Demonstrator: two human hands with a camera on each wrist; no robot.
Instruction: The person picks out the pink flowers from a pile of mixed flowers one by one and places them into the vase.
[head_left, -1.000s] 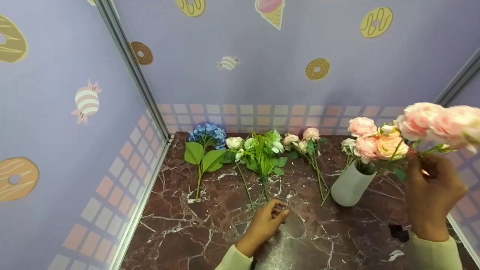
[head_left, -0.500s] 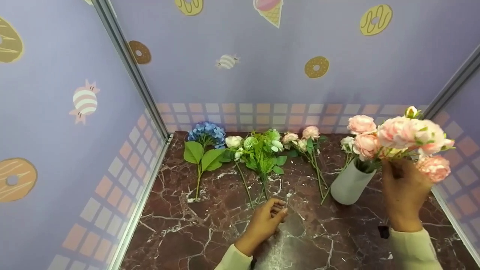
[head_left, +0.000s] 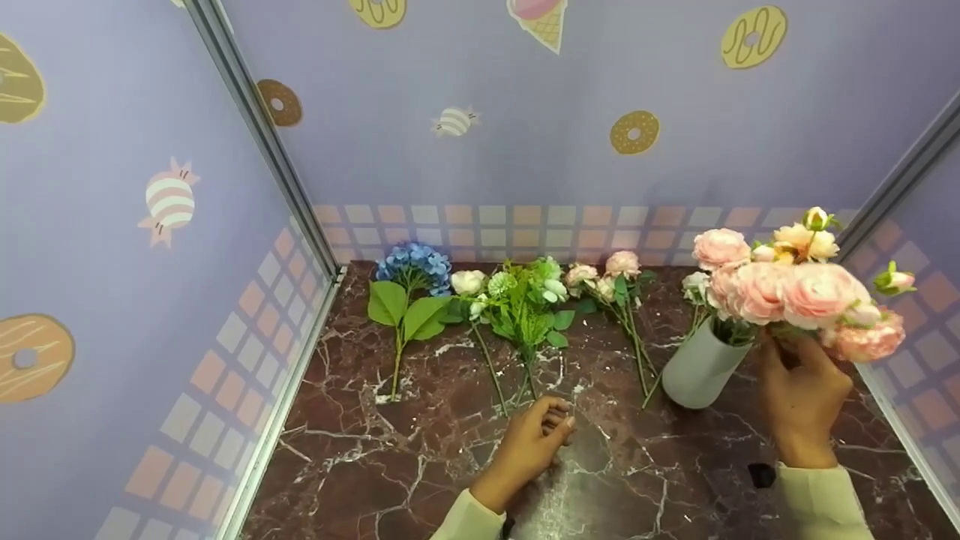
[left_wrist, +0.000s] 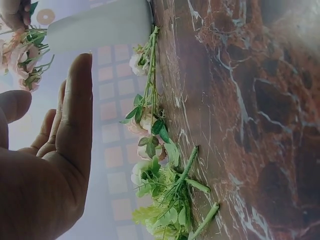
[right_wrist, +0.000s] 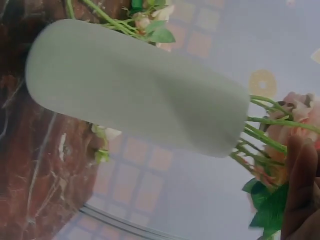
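Cream sleeves (head_left: 821, 499), 2. Left hand (head_left: 531, 442) idle near table (head_left: 360, 472) front, fingers loosely curled, holding nothing. Right hand (head_left: 806, 397) just beside the vase (head_left: 701, 371) mouth, fingers apparently pinching pink flowers (head_left: 795, 292) by a stem; contact partly hidden, can't tell if that stem is inside. Vase stands on table's right side, stems in it. To do it well, I'd judge: pinch low, point the stem end into a gap, ease down, no forcing; crowded heads could snag, vase could tip, left hand could steady it.

Counts: hands 2; vase 1; blooms over it overlap, no firm number. Loose pink flowers (head_left: 622, 264), 3 heads; green bunch (head_left: 525, 322), 1, maybe more tangled; white rose (head_left: 469, 283), 1 big head; blue flower (head_left: 415, 270), 1. Wall (head_left: 360, 165): doughnuts (head_left: 622, 142) 6, sweets (head_left: 455, 122) 2, ice cream (head_left: 546, 30) 1.
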